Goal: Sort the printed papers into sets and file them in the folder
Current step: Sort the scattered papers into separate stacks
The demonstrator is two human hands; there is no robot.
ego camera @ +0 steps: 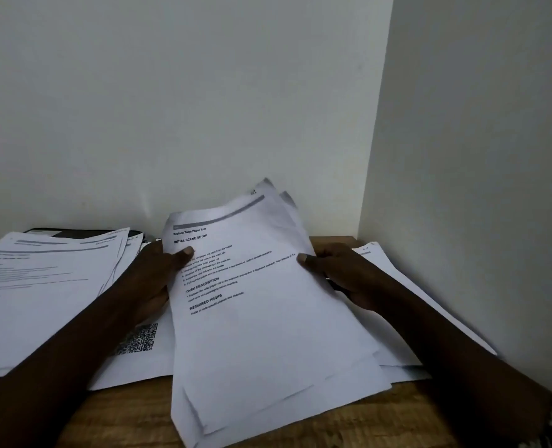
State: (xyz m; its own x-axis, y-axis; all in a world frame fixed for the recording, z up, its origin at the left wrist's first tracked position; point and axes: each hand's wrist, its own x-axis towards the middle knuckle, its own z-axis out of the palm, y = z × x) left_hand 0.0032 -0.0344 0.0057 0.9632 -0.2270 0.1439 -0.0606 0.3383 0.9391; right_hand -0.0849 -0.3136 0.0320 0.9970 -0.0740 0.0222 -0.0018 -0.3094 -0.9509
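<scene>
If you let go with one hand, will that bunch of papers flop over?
Probably: the sheaf is thin loose sheets, its top corners fanned. Sheets may slide apart, since only the left hand and right hand pinch its edges.

You're at a desk [132,415] in a bare white corner [370,156], office-like, printed papers [42,286] spread everywhere.

Left hand [153,276], right hand [342,276] extended forward, thumbs on top, pinching paper stack [261,334] sides.

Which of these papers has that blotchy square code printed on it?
The flat sheet under the left hand, between the left pile and the held bundle; those show only text.
</scene>
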